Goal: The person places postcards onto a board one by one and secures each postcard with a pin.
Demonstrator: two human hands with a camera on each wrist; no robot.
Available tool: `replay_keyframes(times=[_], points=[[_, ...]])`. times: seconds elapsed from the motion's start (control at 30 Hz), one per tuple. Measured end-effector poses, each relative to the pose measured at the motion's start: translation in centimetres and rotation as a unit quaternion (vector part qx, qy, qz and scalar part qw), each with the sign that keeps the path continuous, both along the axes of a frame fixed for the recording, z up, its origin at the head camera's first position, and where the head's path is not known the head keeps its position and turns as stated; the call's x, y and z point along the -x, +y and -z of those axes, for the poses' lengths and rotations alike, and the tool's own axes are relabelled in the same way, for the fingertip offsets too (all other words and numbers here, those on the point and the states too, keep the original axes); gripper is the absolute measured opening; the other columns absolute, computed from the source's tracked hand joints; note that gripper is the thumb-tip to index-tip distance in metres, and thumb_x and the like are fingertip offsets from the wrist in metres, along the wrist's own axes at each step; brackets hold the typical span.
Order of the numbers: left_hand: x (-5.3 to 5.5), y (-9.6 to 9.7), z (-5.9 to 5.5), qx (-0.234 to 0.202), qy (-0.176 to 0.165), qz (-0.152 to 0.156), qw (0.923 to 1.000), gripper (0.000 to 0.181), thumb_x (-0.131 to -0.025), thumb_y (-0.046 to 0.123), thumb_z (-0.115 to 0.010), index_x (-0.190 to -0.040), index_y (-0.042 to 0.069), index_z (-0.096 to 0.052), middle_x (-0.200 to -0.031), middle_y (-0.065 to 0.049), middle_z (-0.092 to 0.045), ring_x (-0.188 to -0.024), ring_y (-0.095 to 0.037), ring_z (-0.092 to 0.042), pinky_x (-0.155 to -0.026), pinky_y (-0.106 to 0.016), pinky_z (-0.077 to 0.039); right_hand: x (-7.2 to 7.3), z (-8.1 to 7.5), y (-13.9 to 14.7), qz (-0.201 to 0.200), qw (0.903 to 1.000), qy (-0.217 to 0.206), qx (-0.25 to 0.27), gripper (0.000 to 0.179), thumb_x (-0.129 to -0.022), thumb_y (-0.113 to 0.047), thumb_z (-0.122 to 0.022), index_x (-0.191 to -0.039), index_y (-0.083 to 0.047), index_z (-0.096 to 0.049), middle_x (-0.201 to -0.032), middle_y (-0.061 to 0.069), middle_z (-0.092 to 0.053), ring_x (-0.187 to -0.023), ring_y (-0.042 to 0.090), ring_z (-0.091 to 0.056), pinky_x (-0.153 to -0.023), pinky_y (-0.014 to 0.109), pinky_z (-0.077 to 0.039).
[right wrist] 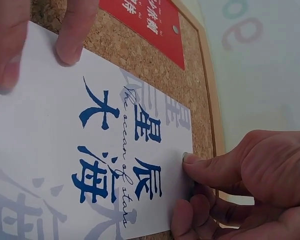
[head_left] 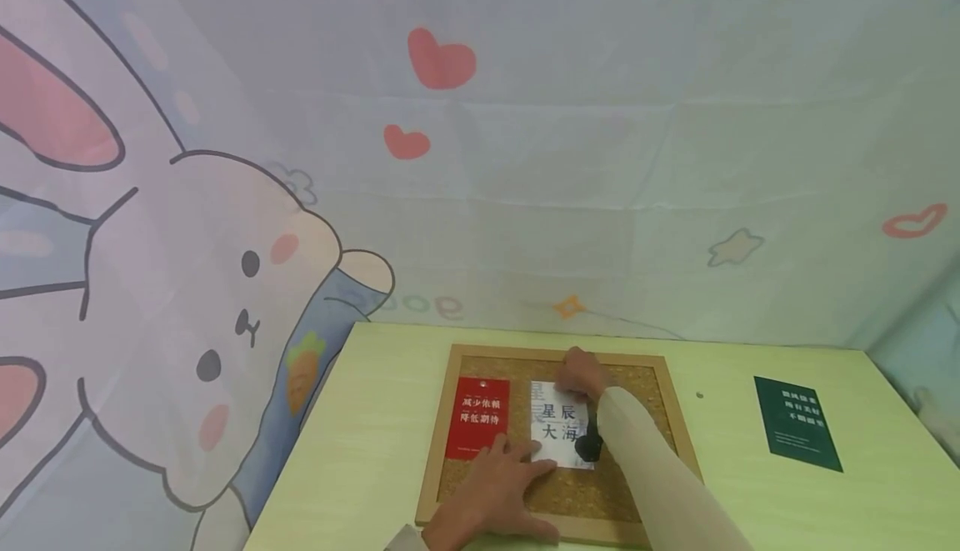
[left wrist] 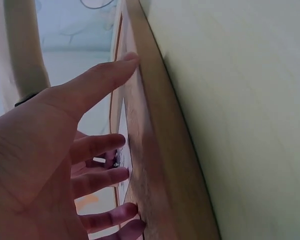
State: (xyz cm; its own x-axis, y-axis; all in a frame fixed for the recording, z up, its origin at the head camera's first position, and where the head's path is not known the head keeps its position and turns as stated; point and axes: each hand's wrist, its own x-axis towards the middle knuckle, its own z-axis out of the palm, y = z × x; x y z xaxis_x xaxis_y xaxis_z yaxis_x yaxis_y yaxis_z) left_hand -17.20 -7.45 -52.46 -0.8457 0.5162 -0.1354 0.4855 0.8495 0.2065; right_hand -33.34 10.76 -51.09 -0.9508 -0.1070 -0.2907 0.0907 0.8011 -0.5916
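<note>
A white card [head_left: 553, 443] with dark blue characters lies on a cork board [head_left: 615, 493]. My left hand [head_left: 498, 488] is spread over the board's lower edge, with fingertips [right wrist: 70, 55] touching the card's bottom end and the thumb along the wooden frame [left wrist: 162, 125]. At the card's top edge, my right hand [right wrist: 270, 175] has its fingers curled and its thumb against a small silver thumbtack [right wrist: 185, 157], mostly covered by the thumb tip. A red card [head_left: 477, 418] hangs on the board's left side under a thumbtack [right wrist: 175, 29].
To the right of the board, a dark green card [head_left: 798, 423] lies on the pale table [head_left: 750, 501]. Between them is a small grey thumbtack [head_left: 700, 395]. A cloth backdrop [head_left: 570, 201] with a rabbit and hearts rises behind the table.
</note>
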Motion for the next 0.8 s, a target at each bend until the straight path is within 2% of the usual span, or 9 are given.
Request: replay_keyframes(times=[0.13,0.23,0.3,0.37,0.43,0.53,0.6,0.73,0.8], points=[[0.6,-0.7,0.1,-0.05,0.002,0.001,0.9987,0.076,-0.079,0.074,-0.073,-0.145,0.038,-0.061,-0.148,0.005,-0.056,-0.125,-0.024,-0.054,-0.1,-0.047,-0.05,0.1,0.3,0.0,-0.002,1.0,0.001,0.007,0.012,-0.093,-0.002,-0.064,-0.081,-0.002,-0.063,-0.067,0.006,-0.056,-0.052,0.015,-0.049,-0.045,0.025,-0.037],[1.4,-1.5,-0.2,-0.095,0.016,-0.011,0.9953,0.066,-0.086,0.062,-0.074,-0.143,0.029,-0.064,-0.143,0.004,-0.061,-0.125,-0.021,-0.058,-0.102,-0.045,-0.05,0.2,0.5,0.0,-0.001,0.9999,0.002,0.011,0.013,-0.093,-0.002,-0.064,-0.08,-0.003,-0.062,-0.066,0.005,-0.055,-0.052,0.015,-0.048,-0.045,0.024,-0.036],[2.0,-2.2,-0.5,-0.113,0.034,-0.036,0.9924,0.061,-0.089,0.053,-0.075,-0.141,0.023,-0.066,-0.14,0.001,-0.064,-0.122,-0.022,-0.06,-0.101,-0.046,-0.051,0.4,0.7,0.0,0.0,0.9999,0.001,0.013,0.012,-0.092,-0.003,-0.064,-0.08,-0.003,-0.062,-0.067,0.005,-0.055,-0.052,0.014,-0.048,-0.045,0.024,-0.036],[2.7,-3.1,-0.7,-0.129,0.055,-0.074,0.9874,0.056,-0.091,0.045,-0.075,-0.14,0.019,-0.066,-0.136,-0.003,-0.064,-0.121,-0.025,-0.06,-0.1,-0.048,-0.052,0.5,0.9,0.1,-0.001,0.9999,0.002,0.016,0.012,-0.092,-0.004,-0.063,-0.08,-0.004,-0.062,-0.067,0.005,-0.055,-0.052,0.014,-0.047,-0.046,0.024,-0.036],[3.3,-4.2,-0.8,-0.141,0.082,-0.119,0.9794,0.054,-0.09,0.039,-0.077,-0.138,0.016,-0.066,-0.133,-0.008,-0.064,-0.116,-0.029,-0.06,-0.095,-0.051,-0.054,0.6,1.1,0.2,-0.002,0.9999,0.002,0.016,0.013,-0.092,-0.004,-0.063,-0.079,-0.004,-0.062,-0.066,0.004,-0.054,-0.051,0.014,-0.047,-0.046,0.024,-0.036],[4.3,-6.1,-0.3,-0.157,0.12,-0.181,0.9634,0.053,-0.09,0.033,-0.076,-0.137,0.011,-0.066,-0.128,-0.015,-0.062,-0.11,-0.034,-0.058,-0.087,-0.054,-0.054,0.5,1.1,0.3,-0.004,0.9998,0.006,0.018,0.015,-0.093,-0.004,-0.063,-0.077,-0.005,-0.06,-0.065,0.003,-0.052,-0.051,0.013,-0.046,-0.046,0.024,-0.036],[4.7,-7.2,0.2,-0.166,0.129,-0.221,0.9525,0.056,-0.089,0.031,-0.078,-0.138,0.009,-0.064,-0.127,-0.018,-0.061,-0.108,-0.036,-0.057,-0.083,-0.054,-0.055,0.4,1.1,0.3,-0.004,0.9998,0.007,0.019,0.016,-0.092,-0.004,-0.064,-0.077,-0.005,-0.06,-0.064,0.002,-0.051,-0.051,0.013,-0.045,-0.046,0.024,-0.036],[5.1,-8.8,1.1,-0.194,0.099,-0.278,0.9356,0.063,-0.091,0.028,-0.076,-0.145,0.004,-0.057,-0.129,-0.023,-0.058,-0.107,-0.037,-0.06,-0.08,-0.056,-0.058,0.2,1.0,0.3,-0.007,0.9996,0.015,0.023,0.017,-0.091,-0.003,-0.064,-0.076,-0.006,-0.059,-0.064,0.002,-0.05,-0.051,0.013,-0.045,-0.046,0.024,-0.035],[5.1,-9.3,1.4,-0.215,0.075,-0.292,0.9288,0.065,-0.092,0.026,-0.075,-0.148,0.001,-0.053,-0.127,-0.024,-0.058,-0.104,-0.035,-0.062,-0.078,-0.055,-0.059,0.2,1.0,0.4,-0.006,0.9995,0.017,0.027,0.019,-0.091,-0.003,-0.064,-0.073,-0.007,-0.057,-0.063,0.001,-0.049,-0.051,0.013,-0.045,-0.046,0.025,-0.035]])
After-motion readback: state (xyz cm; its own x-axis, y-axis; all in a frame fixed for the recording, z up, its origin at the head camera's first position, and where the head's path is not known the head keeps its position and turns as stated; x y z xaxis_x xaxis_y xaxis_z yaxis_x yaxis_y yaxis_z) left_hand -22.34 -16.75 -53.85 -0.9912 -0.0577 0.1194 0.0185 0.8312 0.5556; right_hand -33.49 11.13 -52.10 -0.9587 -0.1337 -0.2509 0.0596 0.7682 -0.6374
